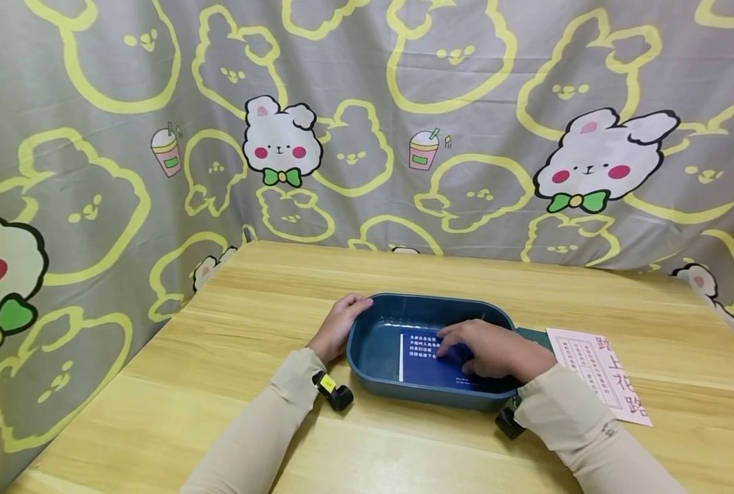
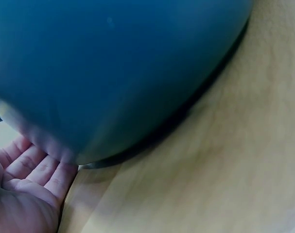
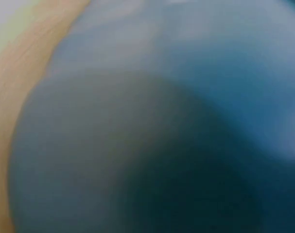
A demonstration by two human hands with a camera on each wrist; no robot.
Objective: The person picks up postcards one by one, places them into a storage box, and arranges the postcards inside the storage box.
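Note:
A dark teal oblong basin (image 1: pixel 429 396) stands on the wooden table. Inside it lies a dark blue booklet (image 1: pixel 422 367) with white printed characters, its right part hidden beneath my right hand. At the basin's left end my left hand (image 1: pixel 336 326) grips the rim; the left wrist view has the fingers (image 2: pixel 28 167) against the outside of its wall (image 2: pixel 113 97). My right hand (image 1: pixel 487 350) reaches over the right end, its fingers extended and touching the booklet. Blurred blue surfaces fill most of the right wrist view.
Right of the basin lies a pale pink printed sheet (image 1: pixel 589 363), partly under the right forearm. A dark green item (image 1: pixel 532 335) shows between them. Wood-grain tabletop (image 1: pixel 268 295) surrounds these things, and a patterned grey curtain (image 1: pixel 354 213) hangs behind the table.

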